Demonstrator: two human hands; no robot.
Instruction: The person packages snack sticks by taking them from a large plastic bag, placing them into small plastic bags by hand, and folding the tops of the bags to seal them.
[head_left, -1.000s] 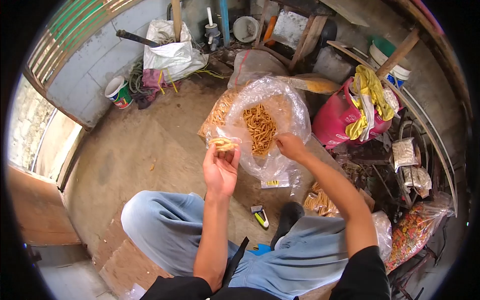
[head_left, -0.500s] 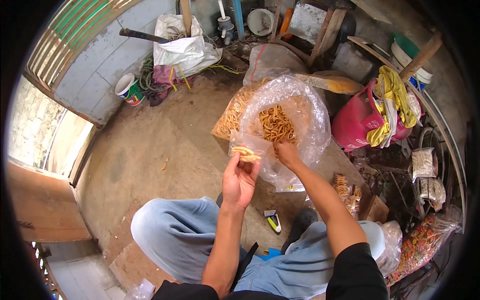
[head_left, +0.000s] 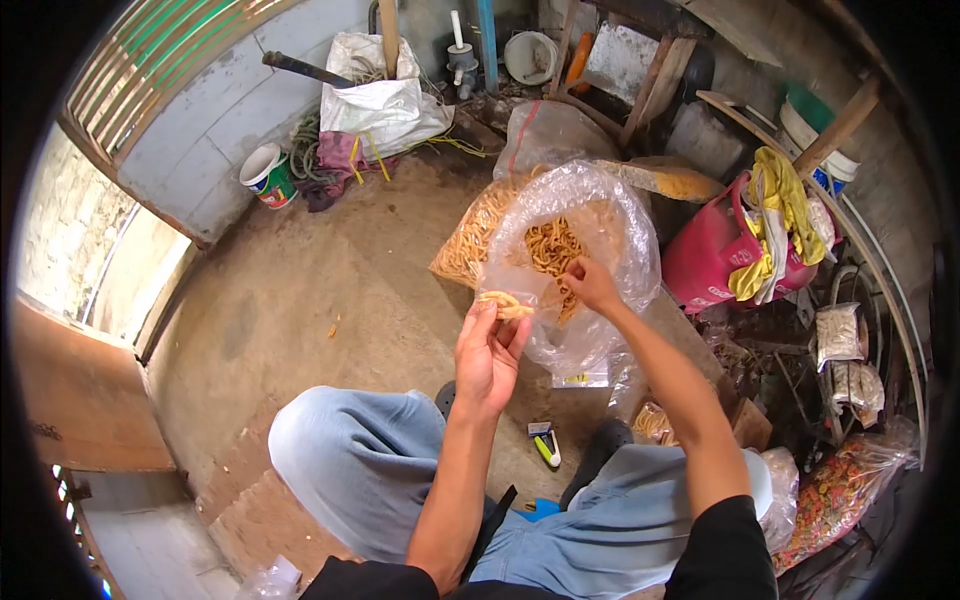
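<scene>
A small clear bag [head_left: 507,303] with several pale snack sticks in it is held between the fingers and thumb of my left hand [head_left: 488,362]. My right hand [head_left: 592,284] is closed over the right edge of the brown snack sticks [head_left: 553,246], its fingertips pinched at a stick. These sticks lie inside a large open clear plastic bag [head_left: 632,225], whose rim is spread wide around them. Another clear bag of snack sticks [head_left: 474,236] leans against its left side.
A green and white stapler-like tool [head_left: 545,444] lies on the floor near my shoe. Filled packets [head_left: 655,424] sit beside my right knee. At the right are a pink tub [head_left: 712,250] with cloths and a colourful bag [head_left: 838,492]. A small bucket [head_left: 268,175] stands at the left wall.
My right hand dipped into the brown sticks and has now come up slightly to their right edge. My left hand still holds the small bag. The view has shifted, moving the scene rightward.
</scene>
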